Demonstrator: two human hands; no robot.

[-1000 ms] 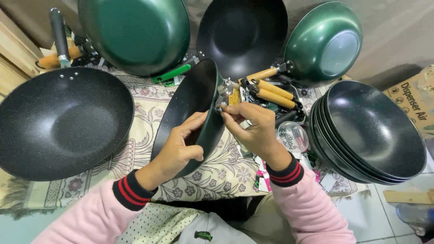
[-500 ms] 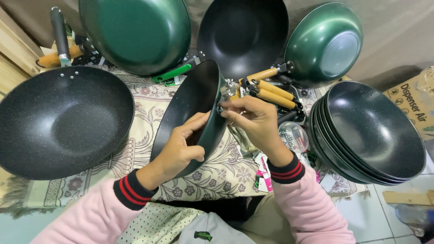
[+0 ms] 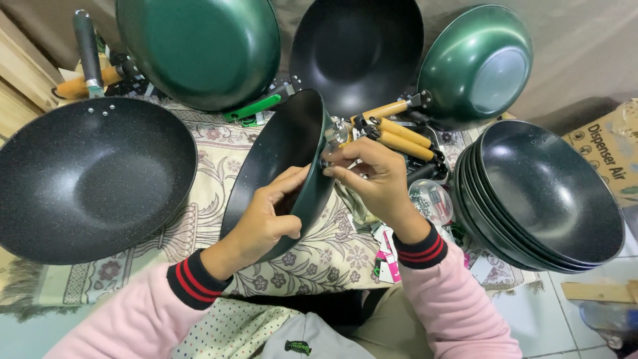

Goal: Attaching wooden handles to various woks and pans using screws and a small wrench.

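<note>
My left hand [image 3: 266,223] grips the near rim of a black wok pan [image 3: 282,153] that stands on its edge, its speckled inside facing left and its green outside facing right. My right hand [image 3: 372,179] is at the pan's right side, fingertips pinched on a small metal handle bracket [image 3: 334,133] at the rim. Whether a screw sits between the fingers is hidden. Wooden handles [image 3: 399,136] with black ends lie just behind that hand.
A large speckled wok [image 3: 86,179] lies at the left, a stack of black woks [image 3: 545,193] at the right. Green woks [image 3: 199,46] [image 3: 478,63] and a black one [image 3: 359,50] lean at the back. A patterned cloth [image 3: 199,219] covers the table; a cardboard box [image 3: 608,149] sits far right.
My right hand has shifted slightly up and left along the pan's rim, closing on the bracket. The left hand and pan stay about where they were.
</note>
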